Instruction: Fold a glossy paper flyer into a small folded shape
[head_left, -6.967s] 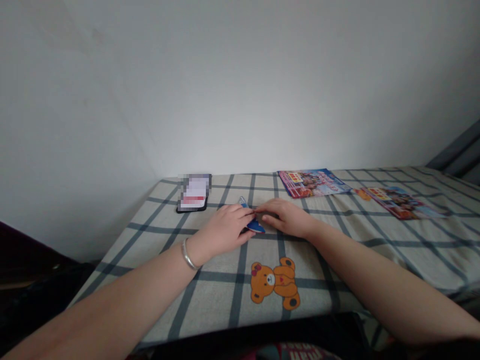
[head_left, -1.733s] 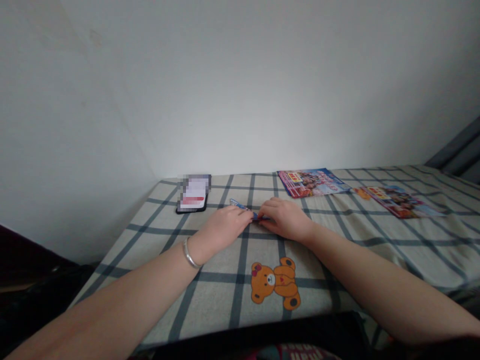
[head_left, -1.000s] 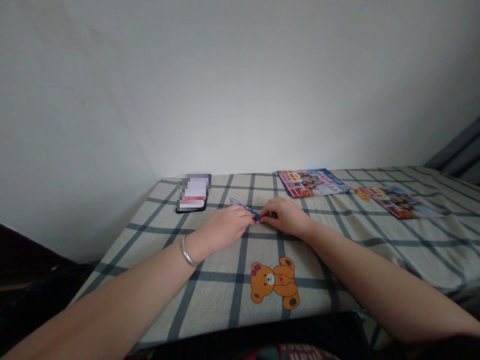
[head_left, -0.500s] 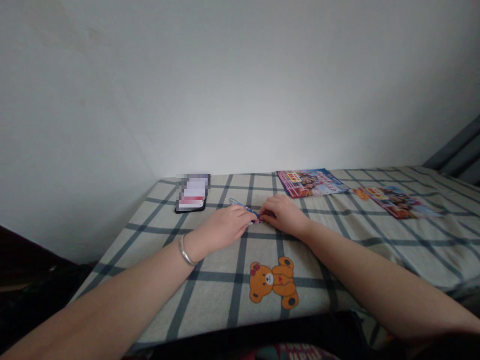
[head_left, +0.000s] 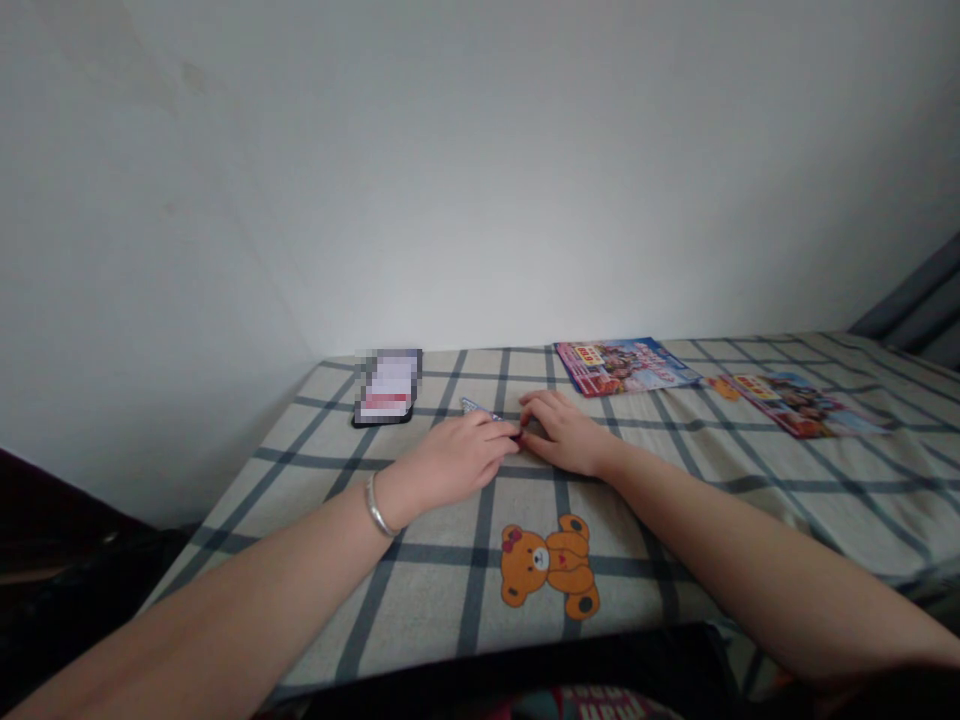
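A small folded piece of printed paper (head_left: 478, 406) lies on the checked tablecloth, mostly covered by my hands. My left hand (head_left: 457, 456), with a silver bangle on its wrist, rests over the paper and presses it with its fingers. From the other side, my right hand (head_left: 562, 430) pinches the paper's right end, thumb and forefinger close to my left fingertips. Only the pale, pointed far end of the paper shows beyond my left hand.
At the back left lies a phone (head_left: 388, 388) with a blurred screen. Two colourful printed flyers, one at the back (head_left: 626, 366) and another flyer (head_left: 806, 404) farther right, lie on the tablecloth (head_left: 420, 600). A pale wall (head_left: 480, 180) rises behind the table.
My left hand has slid slightly right, its fingers now straighter across the paper and covering more of it. My right hand has shifted a little, its thumb and forefinger more apart.
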